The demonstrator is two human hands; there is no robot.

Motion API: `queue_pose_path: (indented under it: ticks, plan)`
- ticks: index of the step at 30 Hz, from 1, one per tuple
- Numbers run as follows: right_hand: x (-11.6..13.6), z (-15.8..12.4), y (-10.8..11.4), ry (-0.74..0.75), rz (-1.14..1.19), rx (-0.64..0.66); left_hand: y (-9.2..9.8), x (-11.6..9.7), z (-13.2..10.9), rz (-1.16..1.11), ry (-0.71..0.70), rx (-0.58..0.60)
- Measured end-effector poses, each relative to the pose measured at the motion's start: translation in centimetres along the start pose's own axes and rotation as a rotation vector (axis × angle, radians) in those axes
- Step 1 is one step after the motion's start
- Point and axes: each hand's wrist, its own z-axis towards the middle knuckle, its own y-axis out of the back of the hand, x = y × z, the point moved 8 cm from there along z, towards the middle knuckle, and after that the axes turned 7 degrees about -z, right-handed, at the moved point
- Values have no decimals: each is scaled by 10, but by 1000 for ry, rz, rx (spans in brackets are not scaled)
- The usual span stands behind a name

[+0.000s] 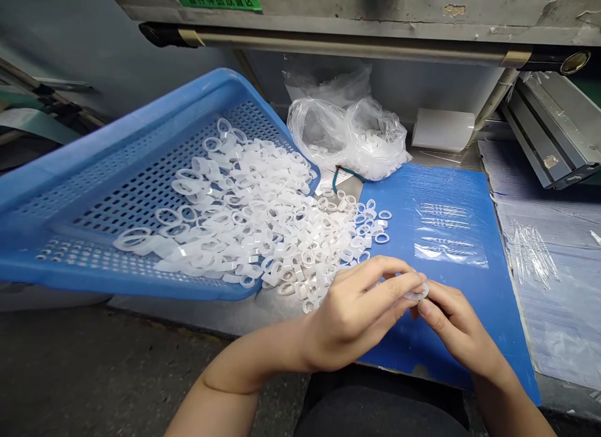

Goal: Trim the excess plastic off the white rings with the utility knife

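Single head-worn view, forward and down, close above the blue mat

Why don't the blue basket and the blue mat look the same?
The basket has rows of holes, while the mat shows none. The basket has raised walls and sits tilted; the mat lies flat. A big heap of white rings spills from the basket, but only some lie on the mat, near its edge. Both are blue.
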Motion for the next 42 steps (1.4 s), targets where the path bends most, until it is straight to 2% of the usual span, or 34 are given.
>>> queue_pose_path:
  ticks: [11, 14, 16, 18, 22, 23, 25, 28, 32, 35, 37, 40, 42]
  plan:
    - [-3, 0, -1, -21, -38, 3, -1, -1, 1, 65, 2, 11]
    - [-6, -1, -1, -52, -82, -1, 2, 12, 7, 166, -15, -11]
    - [-9, -1, -2, -74, -113, 1, 9, 34, 19, 275, -27, -60]
    - [-12, -2, -3, -82, -144, 4, 17, 70, 37, 359, 21, -76]
    - [-14, -4, -4, -88, -200, 13, 39, 165, 82, 528, 390, -12]
    - [-15, -4, -5, -86, -217, 12, 43, 180, 96, 546, 411, -4]
    - [-15, -3, -5, -76, -265, 5, 45, 203, 123, 566, 422, 18]
    - [-22, -1, -2, -80, -411, -46, 37, 228, 159, 573, 424, 83]
    - [-41, -1, 11, -160, -685, -148, 21, 255, 179, 561, 469, 191]
    - [-54, -1, 15, -249, -800, -83, 19, 259, 179, 534, 461, 203]
    - [-62, -1, 12, -324, -882, 31, 25, 249, 173, 512, 422, 158]
    - [-70, -2, 1, -395, -993, 217, 32, 216, 151, 457, 363, 85]
    - [-73, -2, -6, -396, -1014, 268, 29, 187, 126, 390, 332, 81]
